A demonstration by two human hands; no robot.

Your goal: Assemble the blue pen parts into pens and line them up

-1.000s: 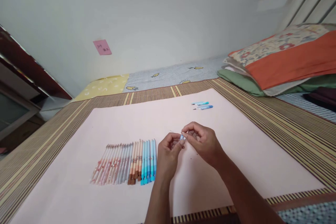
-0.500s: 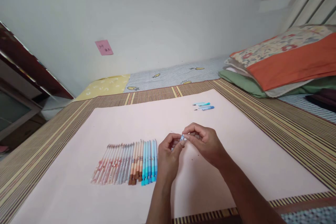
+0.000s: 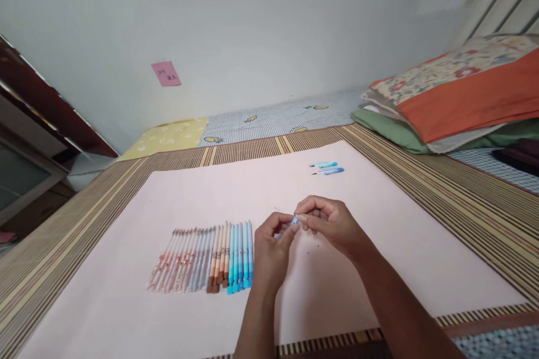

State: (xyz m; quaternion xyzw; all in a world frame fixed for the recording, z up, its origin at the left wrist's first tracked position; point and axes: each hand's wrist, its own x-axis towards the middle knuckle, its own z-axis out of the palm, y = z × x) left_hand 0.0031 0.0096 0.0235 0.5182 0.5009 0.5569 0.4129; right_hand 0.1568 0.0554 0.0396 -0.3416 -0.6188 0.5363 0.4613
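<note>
My left hand (image 3: 273, 241) is closed, fingers and thumb wrapped round a light blue pen (image 3: 295, 219); most of it is hidden by the fingers. At the pen's end, my right hand (image 3: 326, 221) pinches with thumb and fingertips, touching the left hand's fingertips. Left of my hands lies a row of pens side by side: clear and pinkish pens (image 3: 168, 263), brown and peach pens (image 3: 218, 261) and blue pens (image 3: 241, 258). Farther back on the right, several short blue pen pieces (image 3: 333, 171) with thin dark tips lie together.
A pale pink sheet (image 3: 126, 320) covers much of a striped mat (image 3: 421, 193). Small dark specks lie on the sheet near my right hand. Folded bedding (image 3: 463, 106) is stacked at the right. A pink note (image 3: 166, 74) is on the wall (image 3: 269, 28) behind.
Both hands have barely moved, still together at the pen; its end has turned slightly between the fingertips. The pens in the row and the short pieces lie as before.
</note>
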